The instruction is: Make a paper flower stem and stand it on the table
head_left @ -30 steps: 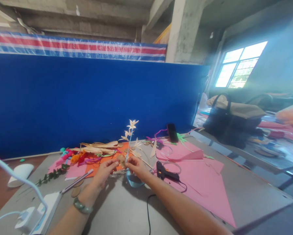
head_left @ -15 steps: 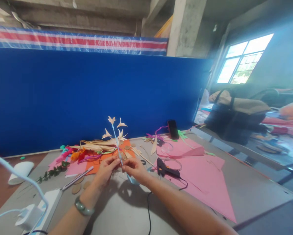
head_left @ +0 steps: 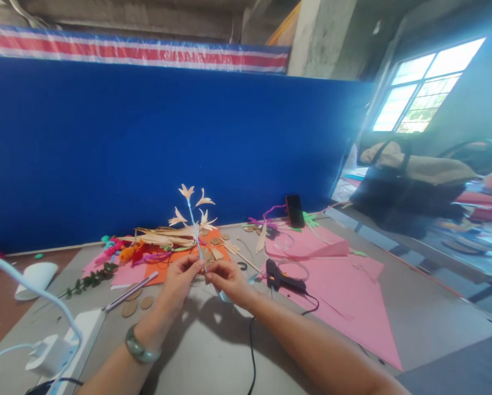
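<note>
A handmade flower sprig (head_left: pixel 193 213) with a thin pale-blue stem and several cream, straw-like blossoms stands upright over the grey table (head_left: pixel 213 351). My left hand (head_left: pixel 180 280) pinches the bottom of the stem, a green bangle on its wrist. My right hand (head_left: pixel 228 281) pinches the same stem end from the right, fingertips touching the left hand's. A strip of light-blue ribbon (head_left: pixel 223 296) shows just beneath my right hand.
Behind my hands lie dried straw leaves (head_left: pixel 163 239), orange paper and coloured pipe cleaners (head_left: pixel 118 255). A black glue gun (head_left: pixel 282 277) rests on pink paper (head_left: pixel 344 296) to the right. A phone (head_left: pixel 295 210) leans on the blue partition. A white power strip (head_left: pixel 68 340) sits front left.
The sprig swung from tilting right to standing slightly left of my hands, and the stem was turned between my fingers. My head tipped, so the table scene sits a little higher.
</note>
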The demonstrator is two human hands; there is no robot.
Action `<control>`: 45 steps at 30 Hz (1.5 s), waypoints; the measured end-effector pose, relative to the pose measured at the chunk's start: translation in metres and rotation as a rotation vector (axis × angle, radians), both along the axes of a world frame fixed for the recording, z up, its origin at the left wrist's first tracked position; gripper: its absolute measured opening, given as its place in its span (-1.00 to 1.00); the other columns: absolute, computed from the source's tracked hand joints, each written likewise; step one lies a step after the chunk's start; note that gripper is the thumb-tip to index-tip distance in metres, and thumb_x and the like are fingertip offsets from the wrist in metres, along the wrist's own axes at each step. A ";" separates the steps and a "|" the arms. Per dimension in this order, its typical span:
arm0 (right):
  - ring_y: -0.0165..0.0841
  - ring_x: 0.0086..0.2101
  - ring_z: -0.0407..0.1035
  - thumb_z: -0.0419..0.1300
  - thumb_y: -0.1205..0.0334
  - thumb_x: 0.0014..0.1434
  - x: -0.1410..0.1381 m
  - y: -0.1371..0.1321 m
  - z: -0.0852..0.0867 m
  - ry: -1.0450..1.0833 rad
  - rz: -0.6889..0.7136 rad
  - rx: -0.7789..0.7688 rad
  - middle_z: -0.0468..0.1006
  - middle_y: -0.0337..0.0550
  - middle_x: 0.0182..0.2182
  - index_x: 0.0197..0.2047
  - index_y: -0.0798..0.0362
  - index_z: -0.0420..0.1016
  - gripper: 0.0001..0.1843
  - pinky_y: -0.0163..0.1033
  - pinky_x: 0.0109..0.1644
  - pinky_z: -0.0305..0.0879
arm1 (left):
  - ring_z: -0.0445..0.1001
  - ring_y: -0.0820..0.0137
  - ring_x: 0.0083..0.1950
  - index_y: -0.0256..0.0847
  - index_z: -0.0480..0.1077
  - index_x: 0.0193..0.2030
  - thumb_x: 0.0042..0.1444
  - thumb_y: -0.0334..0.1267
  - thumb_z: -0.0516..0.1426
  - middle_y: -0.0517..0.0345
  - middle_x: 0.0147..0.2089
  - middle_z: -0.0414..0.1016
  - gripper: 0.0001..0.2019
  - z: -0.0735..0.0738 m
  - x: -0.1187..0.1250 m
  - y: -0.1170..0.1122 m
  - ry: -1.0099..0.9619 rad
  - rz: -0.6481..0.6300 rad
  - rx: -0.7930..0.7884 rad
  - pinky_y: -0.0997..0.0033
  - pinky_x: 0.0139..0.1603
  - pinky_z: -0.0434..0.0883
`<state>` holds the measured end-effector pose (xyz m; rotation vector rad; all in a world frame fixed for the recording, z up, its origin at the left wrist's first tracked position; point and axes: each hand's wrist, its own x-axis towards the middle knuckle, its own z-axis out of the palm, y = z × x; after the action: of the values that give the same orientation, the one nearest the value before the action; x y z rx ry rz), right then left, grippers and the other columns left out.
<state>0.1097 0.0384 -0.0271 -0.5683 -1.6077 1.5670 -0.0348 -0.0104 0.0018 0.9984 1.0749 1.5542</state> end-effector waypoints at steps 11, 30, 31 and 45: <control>-0.58 -0.66 0.18 0.29 0.01 0.06 -0.001 -0.001 0.005 0.084 0.054 -0.092 0.50 -0.25 -0.51 -0.34 0.13 0.48 -0.68 -0.41 -0.60 0.13 | 0.38 0.46 -0.44 -0.26 0.50 -0.47 -0.06 -0.14 0.28 0.20 -0.51 0.48 -0.79 -0.005 -0.004 0.003 0.073 0.088 0.052 0.49 -0.35 0.30; -0.54 -0.64 0.19 0.27 0.19 0.03 -0.004 -0.010 0.007 -0.024 -0.215 0.075 0.48 -0.26 -0.60 -0.49 0.12 0.47 -0.82 -0.39 -0.55 0.15 | 0.41 0.43 -0.36 -0.24 0.40 -0.37 -0.16 -0.21 0.32 0.21 -0.42 0.45 -0.75 -0.006 0.007 -0.001 0.177 0.354 0.064 0.45 -0.28 0.34; -0.53 -0.63 0.21 0.26 0.20 0.03 -0.004 -0.011 0.008 -0.031 -0.223 0.100 0.48 -0.25 -0.59 -0.49 0.12 0.47 -0.83 -0.38 -0.53 0.16 | 0.40 0.44 -0.38 -0.25 0.40 -0.38 -0.16 -0.19 0.33 0.21 -0.43 0.45 -0.74 -0.006 0.008 -0.001 0.202 0.335 0.053 0.46 -0.31 0.33; -0.58 -0.69 0.18 0.21 0.06 0.11 -0.005 -0.014 0.007 -0.018 -0.132 -0.006 0.48 -0.26 -0.56 -0.43 0.12 0.43 -0.72 -0.42 -0.60 0.12 | 0.41 0.41 -0.37 -0.25 0.49 -0.42 -0.01 -0.13 0.22 0.18 -0.46 0.49 -0.80 0.001 0.007 -0.006 0.318 0.312 0.078 0.46 -0.27 0.35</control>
<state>0.1050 0.0240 -0.0197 -0.6798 -1.5472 1.4733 -0.0283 -0.0165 0.0027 1.2037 1.4553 1.7336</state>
